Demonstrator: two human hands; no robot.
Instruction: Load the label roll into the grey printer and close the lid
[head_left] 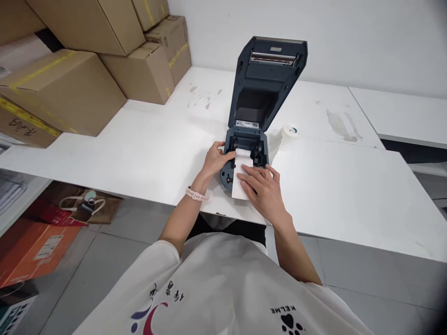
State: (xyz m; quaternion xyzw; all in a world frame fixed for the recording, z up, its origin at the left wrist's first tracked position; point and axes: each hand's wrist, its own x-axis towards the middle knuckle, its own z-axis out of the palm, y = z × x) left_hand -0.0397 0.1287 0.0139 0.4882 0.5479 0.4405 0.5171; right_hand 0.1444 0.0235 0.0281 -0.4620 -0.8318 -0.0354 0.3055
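Note:
A dark blue label printer [260,88] stands on the white table [139,153] with its lid swung up and back. A white strip of label paper [241,174] runs out of its open bay toward me. My left hand [214,160] grips the printer's left side, thumb reaching into the bay by the paper roll. My right hand [261,186] lies flat on the paper strip at the printer's front edge, fingers stretched out and pressing it down. A pale watch band is on my left wrist.
A roll of white tape [288,132] lies just right of the printer. Several cardboard boxes [87,70] are stacked at the table's back left. A second white table [401,114] adjoins at the right. Below left are an orange box [31,246] and a brown bag.

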